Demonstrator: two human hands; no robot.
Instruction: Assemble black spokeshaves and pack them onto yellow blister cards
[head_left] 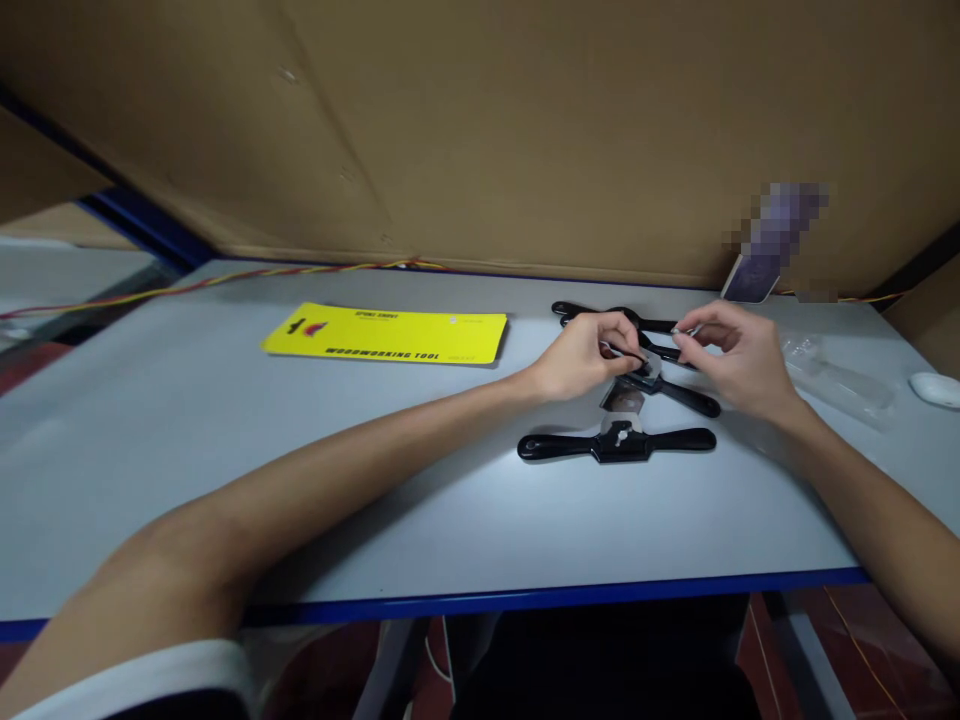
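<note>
The left hand [581, 357] is gripping a black, two-handled metal tool [686, 397] over the pale grey tabletop [525, 530], hiding one end; the right hand [741, 358] is pinching, its hold unclear; matching black tools [622, 451] are crowding alongside, clear plastic wrap [847, 390] lying rightward

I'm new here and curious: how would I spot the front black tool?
On the pale table, right of the yellow card, lie several black tools. The front tool is nearest the blue edge, both handles in full view.
</note>
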